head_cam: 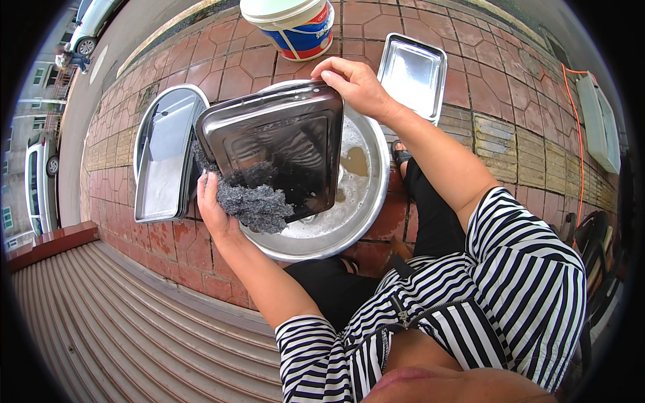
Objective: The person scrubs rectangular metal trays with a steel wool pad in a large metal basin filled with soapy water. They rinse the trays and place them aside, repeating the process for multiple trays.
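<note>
My right hand [352, 85] grips the upper corner of a wet rectangular metal tray [282, 146], which is tilted over a large round metal basin [373, 201]. My left hand [216, 206] holds a big clump of grey, curly scouring wool [262, 206] against the tray's lower left part. Cloudy, sudsy water [355, 136] lies in the basin, and the tray hides part of it. Some left-hand fingers are hidden by the wool.
Left of the basin, stacked metal trays [164, 176] lean in a round metal vessel [174, 93]. A plastic bucket [297, 30] and another shiny tray [413, 75] stand beyond. A ribbed shutter [126, 322] is at lower left, an orange cord [579, 131] at right. A person [73, 59] is far off.
</note>
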